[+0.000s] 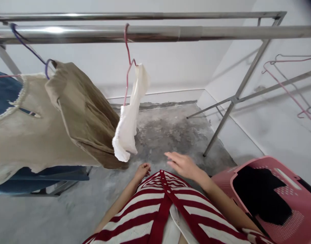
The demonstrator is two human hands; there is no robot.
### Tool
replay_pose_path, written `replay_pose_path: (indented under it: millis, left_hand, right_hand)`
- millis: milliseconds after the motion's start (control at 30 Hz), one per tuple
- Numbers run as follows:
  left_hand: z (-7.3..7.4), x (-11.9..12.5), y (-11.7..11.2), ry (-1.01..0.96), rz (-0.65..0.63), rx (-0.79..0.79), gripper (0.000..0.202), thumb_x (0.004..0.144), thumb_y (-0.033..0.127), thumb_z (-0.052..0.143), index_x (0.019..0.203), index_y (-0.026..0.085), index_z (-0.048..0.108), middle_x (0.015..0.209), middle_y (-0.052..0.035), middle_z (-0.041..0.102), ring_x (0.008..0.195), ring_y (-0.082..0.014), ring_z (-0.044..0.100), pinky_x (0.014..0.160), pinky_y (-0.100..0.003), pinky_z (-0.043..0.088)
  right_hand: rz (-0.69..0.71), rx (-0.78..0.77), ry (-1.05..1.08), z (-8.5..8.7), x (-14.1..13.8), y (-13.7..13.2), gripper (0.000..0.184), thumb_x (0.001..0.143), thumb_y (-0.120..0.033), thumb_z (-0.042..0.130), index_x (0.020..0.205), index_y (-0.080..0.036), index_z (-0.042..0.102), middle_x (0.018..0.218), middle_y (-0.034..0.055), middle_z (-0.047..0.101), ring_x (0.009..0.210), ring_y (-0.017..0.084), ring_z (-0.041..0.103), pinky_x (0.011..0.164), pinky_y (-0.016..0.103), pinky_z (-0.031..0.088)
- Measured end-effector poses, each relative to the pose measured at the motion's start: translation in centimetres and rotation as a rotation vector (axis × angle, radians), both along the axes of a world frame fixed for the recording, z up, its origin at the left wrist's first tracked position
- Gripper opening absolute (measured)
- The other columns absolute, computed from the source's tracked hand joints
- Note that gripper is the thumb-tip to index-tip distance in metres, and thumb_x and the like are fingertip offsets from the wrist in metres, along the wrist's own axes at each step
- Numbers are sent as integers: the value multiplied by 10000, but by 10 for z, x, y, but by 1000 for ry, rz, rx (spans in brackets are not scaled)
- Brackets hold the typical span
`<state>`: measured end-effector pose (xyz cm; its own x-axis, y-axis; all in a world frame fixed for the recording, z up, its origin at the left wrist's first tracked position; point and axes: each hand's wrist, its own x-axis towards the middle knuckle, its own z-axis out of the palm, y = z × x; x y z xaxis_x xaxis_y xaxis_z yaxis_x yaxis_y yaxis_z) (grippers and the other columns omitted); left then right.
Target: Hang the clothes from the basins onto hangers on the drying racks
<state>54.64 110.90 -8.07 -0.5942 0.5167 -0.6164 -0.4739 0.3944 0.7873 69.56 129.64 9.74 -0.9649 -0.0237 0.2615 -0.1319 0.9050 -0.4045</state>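
Observation:
A small white garment (pixel 128 125) hangs on a pink wire hanger (pixel 128 83) from the front rail. Below it and slightly to the right, my left hand (pixel 143 170) is loosely curled, with small gaps between the fingers and nothing visible in it. My right hand (pixel 183 165) is held out in front of my striped top, palm down and open, fingers stretched to the left, holding nothing. Neither hand touches the white garment. To the right of my right arm stands a pink laundry basket (pixel 297 234) with black cloth (pixel 259 196) inside.
A metal clothes rack (pixel 221 33) with two rails spans the view. Olive trousers (pixel 84 108) on a purple hanger (pixel 28 47), a beige garment (pixel 43 135) and blue cloth (pixel 5 88) hang at left. Wire hangers (pixel 285 86) hang on the right side bar, beside a white wall.

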Motion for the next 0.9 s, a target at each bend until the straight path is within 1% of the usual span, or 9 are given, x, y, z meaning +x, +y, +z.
replay_pose_path:
  millis: [133,200,267,367,467,567,700,800,900]
  left_hand:
    - [1,13,21,39,-75,-77,167,870,271,555,792,123,556,608,52,543,446,-49,451,435,-178,345]
    - [3,20,33,45,-116,-95,190,872,292,555,788,122,563,608,53,543,451,-50,453,457,-187,378]
    - [5,27,47,50,-155,-95,196,870,296,559,782,121,568,609,53,548,458,-52,462,474,-194,399]
    - [10,40,68,58,-200,-77,159,838,264,592,761,126,573,599,50,563,449,-55,472,467,-190,387]
    - [14,53,87,62,-223,-68,136,765,261,646,731,148,578,579,37,582,429,-66,488,443,-180,354]
    - [14,65,102,61,-252,-81,174,696,298,686,726,161,583,597,22,604,432,-79,509,437,-182,350]
    - [10,77,114,70,-297,-117,243,660,356,697,764,169,581,618,21,610,458,-93,533,458,-191,378]
    - [10,82,122,78,-329,-142,300,651,396,698,814,173,583,643,17,616,484,-101,552,481,-199,399]
    - [12,86,132,80,-348,-162,333,645,419,695,839,174,580,665,18,615,490,-96,549,494,-204,409]
  right_hand:
    - [-386,-107,-39,-30,56,57,350,909,-316,411,1207,-219,566,1004,60,680,892,180,657,786,314,535]
    - [-552,-121,-97,-40,85,83,369,887,-336,424,1198,-212,581,1045,71,680,924,199,657,815,330,532]
    - [-679,-122,-176,-48,115,107,396,873,-351,420,1194,-195,591,1123,88,661,994,222,642,863,344,518]
    - [-829,-109,-281,-54,161,137,424,867,-348,408,1209,-173,587,1207,105,623,1106,248,592,941,356,472]
    - [-1004,-116,-396,-62,211,166,449,875,-345,409,1260,-161,548,1136,112,656,1049,255,617,914,362,471]
    - [-1158,-155,-580,-78,265,192,464,879,-351,431,1290,-157,524,1085,110,673,1007,259,628,881,362,471]
    - [-1290,-243,-785,-104,330,224,444,879,-319,447,1265,-126,552,1242,149,589,1139,289,556,950,374,415]
    - [-1397,-293,-803,-122,365,241,415,881,-289,438,1236,-120,572,1259,162,570,1166,290,531,957,371,397]
    - [-1486,-329,-794,-141,381,253,406,875,-312,462,1209,-114,579,1221,171,581,1149,272,535,940,345,398]
